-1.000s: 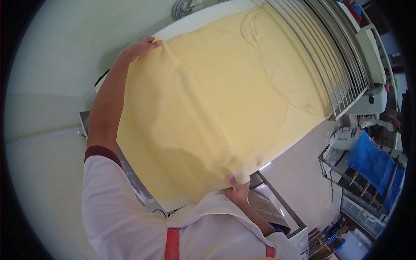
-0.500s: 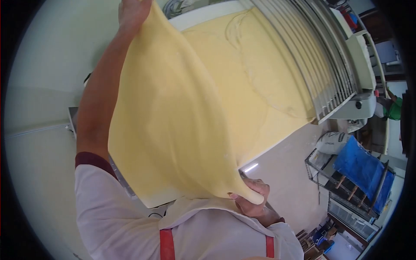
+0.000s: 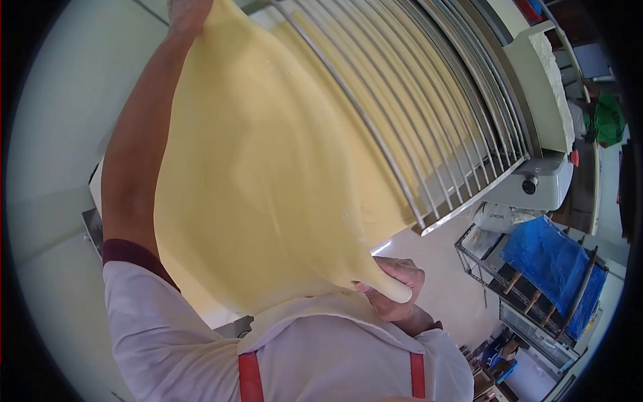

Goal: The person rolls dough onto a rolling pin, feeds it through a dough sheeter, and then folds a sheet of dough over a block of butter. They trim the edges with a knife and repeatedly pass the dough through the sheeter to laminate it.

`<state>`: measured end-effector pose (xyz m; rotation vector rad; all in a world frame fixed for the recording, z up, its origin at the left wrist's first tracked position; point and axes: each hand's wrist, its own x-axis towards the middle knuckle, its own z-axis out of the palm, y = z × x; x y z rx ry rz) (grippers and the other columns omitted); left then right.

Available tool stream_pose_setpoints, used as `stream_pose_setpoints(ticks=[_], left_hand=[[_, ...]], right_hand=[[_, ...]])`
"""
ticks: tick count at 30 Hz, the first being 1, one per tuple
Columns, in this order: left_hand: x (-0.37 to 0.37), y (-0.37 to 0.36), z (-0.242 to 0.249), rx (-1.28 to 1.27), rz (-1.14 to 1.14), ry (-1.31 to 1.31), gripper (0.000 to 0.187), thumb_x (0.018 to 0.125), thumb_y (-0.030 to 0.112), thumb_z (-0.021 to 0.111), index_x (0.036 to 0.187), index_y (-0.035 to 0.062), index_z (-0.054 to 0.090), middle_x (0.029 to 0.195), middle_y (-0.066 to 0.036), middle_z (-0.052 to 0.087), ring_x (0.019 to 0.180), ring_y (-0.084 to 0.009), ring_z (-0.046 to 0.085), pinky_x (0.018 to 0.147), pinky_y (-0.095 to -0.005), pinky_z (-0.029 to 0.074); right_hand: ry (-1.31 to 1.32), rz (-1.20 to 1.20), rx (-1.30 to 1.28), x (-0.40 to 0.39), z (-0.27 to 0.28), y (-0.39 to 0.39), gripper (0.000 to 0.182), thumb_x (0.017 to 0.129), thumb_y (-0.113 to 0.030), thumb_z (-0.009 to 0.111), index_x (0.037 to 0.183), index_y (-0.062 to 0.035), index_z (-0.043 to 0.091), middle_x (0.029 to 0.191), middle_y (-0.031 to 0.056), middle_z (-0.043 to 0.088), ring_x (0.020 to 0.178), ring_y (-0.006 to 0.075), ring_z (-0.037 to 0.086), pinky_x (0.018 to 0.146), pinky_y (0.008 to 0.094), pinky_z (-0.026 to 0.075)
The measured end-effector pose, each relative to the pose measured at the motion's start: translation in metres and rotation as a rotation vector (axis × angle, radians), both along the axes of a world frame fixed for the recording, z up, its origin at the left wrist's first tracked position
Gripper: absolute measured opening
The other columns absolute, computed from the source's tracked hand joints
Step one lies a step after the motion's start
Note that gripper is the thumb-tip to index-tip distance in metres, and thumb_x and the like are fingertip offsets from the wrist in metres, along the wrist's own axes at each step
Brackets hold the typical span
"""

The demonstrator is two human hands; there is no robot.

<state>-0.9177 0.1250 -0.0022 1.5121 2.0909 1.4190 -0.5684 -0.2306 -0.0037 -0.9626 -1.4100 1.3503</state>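
A large, smooth sheet of pale yellow dough (image 3: 248,161) hangs in front of my chest, stretched between both hands. My left hand (image 3: 191,10) is at the top edge of the view, partly cut off, and closed on the sheet's upper corner. Lower right, my right hand (image 3: 402,289) wraps its fingers round the rolled near corner, with the thumb on top. Behind the sheet, more dough lies on the machine's bed, partly under a metal bar guard (image 3: 375,124).
The sheeting machine's grey housing (image 3: 536,184) with a red button stands at the right. Beyond it are a wire rack (image 3: 479,258) with a blue cover (image 3: 549,258), a white sack (image 3: 495,218) and a person's green garment (image 3: 608,119). A pale wall (image 3: 60,154) is at the left.
The bar guard and machine now appear nearer and further left, covering more of the dough on the bed. The held sheet has shifted slightly left at its top; both hands keep their hold.
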Motion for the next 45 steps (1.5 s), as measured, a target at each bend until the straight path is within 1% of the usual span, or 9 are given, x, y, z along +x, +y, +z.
stream_pose_setpoints(ticks=[9, 16, 20, 23, 28, 33, 38, 41, 45], left_hand=[[0.088, 0.064, -0.053, -0.172, 0.119, -0.075, 0.057, 0.087, 0.048, 0.058, 0.111, -0.0038, 0.058, 0.099, -0.018, 0.062, 0.093, -0.0255, 0.060, 0.088, -0.0386, 0.045], [0.024, 0.117, -0.210, 0.128, 0.233, -0.066, 0.072, 0.085, 0.049, 0.059, 0.128, -0.0063, 0.041, 0.125, -0.024, 0.048, 0.119, -0.0319, 0.045, 0.100, -0.0397, 0.037], [0.057, 0.016, -0.177, -0.025, -0.137, 0.379, 0.063, 0.094, 0.046, 0.046, 0.134, -0.0026, 0.039, 0.134, -0.025, 0.043, 0.126, -0.0379, 0.040, 0.104, -0.0431, 0.032], [0.083, -0.094, -0.163, -0.206, -0.153, 0.908, 0.069, 0.093, 0.045, 0.046, 0.140, -0.0037, 0.031, 0.141, -0.026, 0.036, 0.131, -0.0387, 0.036, 0.105, -0.0511, 0.031], [0.111, -0.214, -0.141, -0.446, -0.159, 0.759, 0.072, 0.096, 0.045, 0.040, 0.147, -0.0001, 0.017, 0.151, -0.022, 0.020, 0.140, -0.0363, 0.019, 0.112, -0.0522, 0.016], [0.110, -0.222, -0.140, -0.488, -0.129, 0.725, 0.075, 0.095, 0.049, 0.036, 0.147, -0.0002, 0.014, 0.152, -0.021, 0.017, 0.142, -0.0343, 0.015, 0.114, -0.0486, 0.012], [0.055, -0.270, -0.133, -0.515, -0.126, 0.744, 0.076, 0.095, 0.050, 0.036, 0.147, 0.0000, 0.012, 0.153, -0.021, 0.015, 0.143, -0.0325, 0.014, 0.115, -0.0460, 0.011], [0.016, -0.304, -0.135, -0.459, -0.102, 0.736, 0.074, 0.095, 0.049, 0.038, 0.147, 0.0012, 0.015, 0.152, -0.019, 0.018, 0.142, -0.0309, 0.016, 0.115, -0.0460, 0.014], [0.007, -0.330, -0.143, -0.389, -0.032, 0.677, 0.066, 0.095, 0.041, 0.045, 0.145, 0.0023, 0.025, 0.150, -0.018, 0.028, 0.139, -0.0301, 0.026, 0.113, -0.0461, 0.020]], right_hand=[[-0.058, -0.080, -0.182, 0.094, -0.047, 0.049, 0.033, 0.074, 0.005, 0.073, 0.106, 0.0062, 0.064, 0.095, 0.0172, 0.070, 0.080, 0.0226, 0.070, 0.070, 0.0301, 0.055], [-0.974, -0.136, -0.105, 0.143, -0.020, 0.070, 0.032, 0.069, 0.003, 0.072, 0.100, -0.0021, 0.065, 0.100, 0.0130, 0.066, 0.097, 0.0285, 0.064, 0.084, 0.0362, 0.050], [-1.568, -0.740, 0.563, 0.255, 0.021, 0.113, 0.067, 0.073, -0.022, 0.078, 0.128, 0.0007, 0.049, 0.126, 0.0157, 0.055, 0.120, 0.0329, 0.049, 0.104, 0.0454, 0.033], [-1.703, -0.765, 0.505, 0.297, 0.040, 0.135, 0.088, 0.070, -0.036, 0.080, 0.140, -0.0059, 0.037, 0.140, 0.0175, 0.042, 0.131, 0.0344, 0.038, 0.107, 0.0474, 0.030], [-1.763, -0.632, 0.488, 0.310, 0.039, 0.138, 0.103, 0.065, -0.047, 0.080, 0.145, -0.0075, 0.028, 0.144, 0.0201, 0.036, 0.135, 0.0357, 0.032, 0.108, 0.0481, 0.028], [-1.314, -0.778, 0.239, 0.382, 0.050, 0.143, 0.081, 0.085, -0.036, 0.065, 0.146, -0.0034, 0.023, 0.142, 0.0226, 0.038, 0.130, 0.0371, 0.039, 0.106, 0.0422, 0.032], [-1.663, -0.599, 0.738, 0.408, 0.073, 0.169, 0.049, 0.098, -0.028, 0.044, 0.137, 0.0010, 0.041, 0.128, 0.0183, 0.056, 0.110, 0.0248, 0.059, 0.091, 0.0337, 0.045], [-1.470, -0.572, 0.257, 0.437, 0.119, 0.209, 0.039, 0.098, -0.026, 0.043, 0.116, 0.0031, 0.061, 0.097, 0.0132, 0.070, 0.094, 0.0231, 0.065, 0.085, 0.0327, 0.049], [-1.534, -0.101, 0.210, 0.485, 0.104, 0.333, 0.038, 0.095, -0.017, 0.043, 0.125, 0.0043, 0.053, 0.122, 0.0213, 0.057, 0.111, 0.0278, 0.055, 0.096, 0.0359, 0.040]])
